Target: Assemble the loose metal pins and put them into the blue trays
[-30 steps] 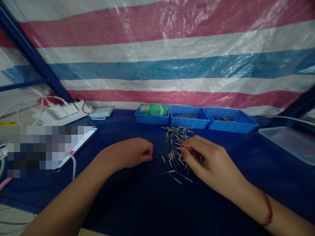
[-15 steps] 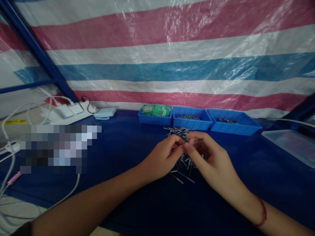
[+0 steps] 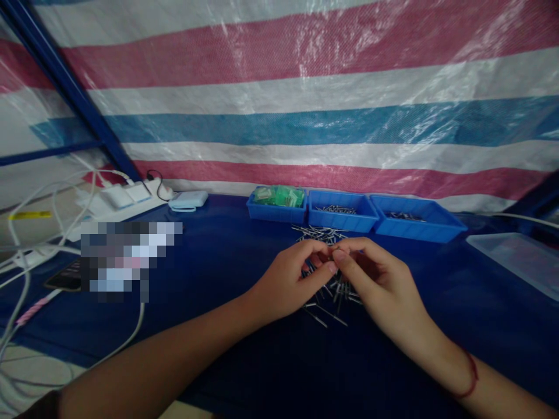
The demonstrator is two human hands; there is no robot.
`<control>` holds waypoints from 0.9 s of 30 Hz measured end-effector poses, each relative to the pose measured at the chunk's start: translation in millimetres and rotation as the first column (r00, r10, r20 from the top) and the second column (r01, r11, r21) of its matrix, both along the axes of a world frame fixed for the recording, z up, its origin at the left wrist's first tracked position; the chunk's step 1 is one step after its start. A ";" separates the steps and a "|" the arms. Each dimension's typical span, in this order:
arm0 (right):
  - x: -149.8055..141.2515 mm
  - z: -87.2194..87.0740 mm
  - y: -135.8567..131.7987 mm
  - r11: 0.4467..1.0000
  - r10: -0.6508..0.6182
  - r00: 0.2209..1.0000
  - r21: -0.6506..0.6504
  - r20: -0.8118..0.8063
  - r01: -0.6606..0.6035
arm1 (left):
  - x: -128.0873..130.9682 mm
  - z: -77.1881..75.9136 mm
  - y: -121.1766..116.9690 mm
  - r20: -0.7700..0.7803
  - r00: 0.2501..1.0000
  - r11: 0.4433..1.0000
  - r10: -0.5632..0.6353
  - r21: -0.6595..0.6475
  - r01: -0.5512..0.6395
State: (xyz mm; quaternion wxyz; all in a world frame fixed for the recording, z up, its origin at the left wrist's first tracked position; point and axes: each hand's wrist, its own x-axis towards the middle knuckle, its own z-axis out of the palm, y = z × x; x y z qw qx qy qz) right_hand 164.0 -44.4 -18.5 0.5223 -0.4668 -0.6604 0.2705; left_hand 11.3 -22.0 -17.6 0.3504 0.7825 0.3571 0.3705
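Note:
Fingertips of my left hand (image 3: 290,282) and my right hand (image 3: 378,279) meet above a loose pile of thin metal pins (image 3: 323,234) on the dark blue tabletop (image 3: 209,262). Both hands are closed in a pinch. Whatever sits between the fingertips is too small and too covered to name. Pins show in the gap below the hands, and a few lie apart toward the front. My hands hide the middle of the pile.
Behind the pile stand three blue bins: one with green packets (image 3: 279,196), a middle bin (image 3: 343,221) and a right bin (image 3: 421,230) with metal pins. A clear plastic lid or tray (image 3: 510,256) lies right. Left are a power strip (image 3: 131,203), cables and a light blue case (image 3: 187,201).
The fingertips have shifted slightly against each other, with the right thumb a little higher and the left thumb extended further. The hands stay over the pile. The view has moved slightly.

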 end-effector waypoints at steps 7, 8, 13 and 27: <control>1.2 -0.9 -0.3 1.000 0.004 1.000 0.023 0.016 -0.005 | -0.7 4.1 -0.3 -0.056 0.998 1.000 0.001 0.030 0.000; 1.4 -1.2 0.3 1.000 0.003 1.000 0.027 0.017 -0.004 | -0.6 4.2 -0.4 -0.059 0.998 1.000 -0.001 0.029 0.003; 1.7 0.3 1.2 0.999 -0.005 0.999 0.044 0.032 0.003 | 0.0 3.4 -0.8 -0.049 0.999 0.999 -0.018 0.027 0.019; 2.1 3.5 -0.6 0.997 0.012 0.999 0.078 0.042 -0.015 | 1.4 2.5 -0.1 -0.020 0.999 1.000 0.025 -0.018 -0.025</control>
